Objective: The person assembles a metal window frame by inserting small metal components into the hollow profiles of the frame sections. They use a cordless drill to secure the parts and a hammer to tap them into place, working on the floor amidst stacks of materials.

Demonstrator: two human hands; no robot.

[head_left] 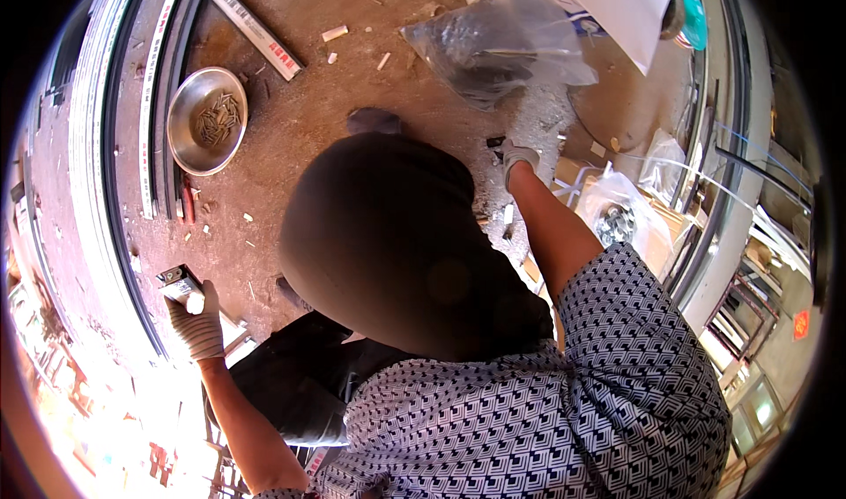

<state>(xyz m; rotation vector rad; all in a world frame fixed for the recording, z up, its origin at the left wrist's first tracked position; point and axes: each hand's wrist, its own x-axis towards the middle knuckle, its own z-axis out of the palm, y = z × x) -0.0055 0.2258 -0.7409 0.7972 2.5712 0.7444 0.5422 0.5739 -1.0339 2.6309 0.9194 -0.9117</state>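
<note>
My left hand (197, 327), in a pale striped work glove, is closed around a short block-like piece (179, 280) with a dark, hollow-looking end, perhaps a cut length of profile. It is held up at the left, near long bars. To the right, my right hand (521, 159), also gloved, has its fingers bent at a small dark piece (496, 143) above the littered floor. Whether it grips that piece or only touches it is too small to make out. Between the hands, a large dark rounded shape (379, 243) hides much of the floor and my lap.
A metal bowl (208, 121) holding small metal pins stands at the upper left, beside long profiles (157, 93). Red-handled pliers (188, 201) lie below it. A labelled bar (256, 32) rests farther off. Clear plastic bags (493, 45) and a bag of metal parts (617, 221) sit rightward.
</note>
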